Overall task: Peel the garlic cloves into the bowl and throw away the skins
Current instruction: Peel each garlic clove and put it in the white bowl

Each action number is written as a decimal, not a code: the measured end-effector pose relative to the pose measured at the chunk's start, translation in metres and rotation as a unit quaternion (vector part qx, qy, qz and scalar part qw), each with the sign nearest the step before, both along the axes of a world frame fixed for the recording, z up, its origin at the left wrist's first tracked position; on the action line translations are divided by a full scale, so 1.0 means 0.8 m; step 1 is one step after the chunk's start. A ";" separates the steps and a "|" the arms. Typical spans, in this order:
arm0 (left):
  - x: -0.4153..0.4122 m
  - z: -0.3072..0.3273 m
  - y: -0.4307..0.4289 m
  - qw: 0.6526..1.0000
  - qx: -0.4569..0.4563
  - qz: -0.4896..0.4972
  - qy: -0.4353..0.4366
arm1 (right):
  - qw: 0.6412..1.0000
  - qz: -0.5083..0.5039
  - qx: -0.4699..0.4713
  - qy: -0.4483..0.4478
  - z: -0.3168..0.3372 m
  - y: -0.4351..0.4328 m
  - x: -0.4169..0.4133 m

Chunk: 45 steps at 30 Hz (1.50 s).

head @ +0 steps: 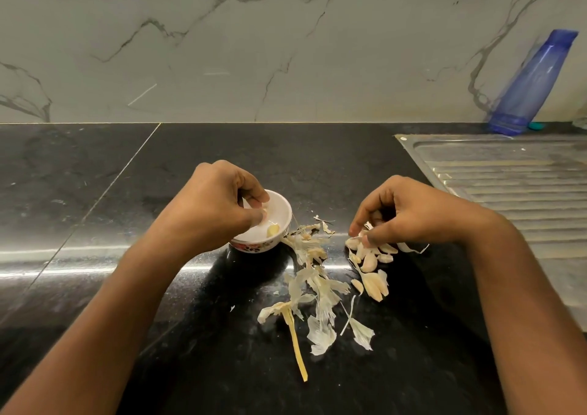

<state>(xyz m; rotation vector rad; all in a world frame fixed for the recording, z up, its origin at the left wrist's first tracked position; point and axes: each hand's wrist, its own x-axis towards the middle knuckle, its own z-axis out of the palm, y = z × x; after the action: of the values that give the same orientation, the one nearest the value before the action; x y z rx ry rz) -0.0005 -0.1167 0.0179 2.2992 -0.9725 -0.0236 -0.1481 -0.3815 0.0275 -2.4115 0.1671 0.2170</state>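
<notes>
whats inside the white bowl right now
One peeled yellowish clove lies in the bowl near its front wall. The left hand reaches in above it and covers the bowl's left side, so whatever lies there cannot be seen.

On the counter (95, 192) the bowl (254, 247) sits left of centre with one clove (272, 230) in it, the left hand (219, 205) over its rim. Just right of the bowl a heap of skins (314, 284) runs toward the near edge, a stalk (295, 341) at its near left. Right of the skins lie the unpeeled cloves (370, 260), the farthest under the right hand (409, 214). The drainboard (508, 173) lies far right, a bottle (533, 81) behind it against the wall (222, 33)
</notes>
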 end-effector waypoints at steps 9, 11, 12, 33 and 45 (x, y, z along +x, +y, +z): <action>-0.022 -0.005 -0.013 0.991 -0.110 -0.042 -0.065 | 0.999 0.013 0.003 0.039 -0.002 0.005 0.000; -0.032 -0.008 -0.019 0.989 -0.118 -0.063 -0.065 | 0.999 0.013 -0.004 0.034 -0.004 0.006 0.002; -0.035 -0.010 -0.022 0.988 -0.119 -0.074 -0.066 | 0.999 0.013 -0.011 0.031 -0.005 0.006 0.003; -0.056 -0.024 -0.037 0.974 -0.119 -0.152 -0.118 | 0.994 0.026 0.059 -0.085 0.001 0.012 0.000; -0.044 -0.029 -0.036 0.968 -0.217 -0.122 -0.012 | 0.940 0.029 0.232 -0.247 0.003 0.025 0.004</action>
<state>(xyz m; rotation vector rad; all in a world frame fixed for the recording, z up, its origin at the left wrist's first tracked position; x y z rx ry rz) -0.0357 -0.1458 -0.0053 1.7773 -1.1406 0.1049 -0.1448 -0.3616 0.0298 -1.9259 -0.1703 -0.2970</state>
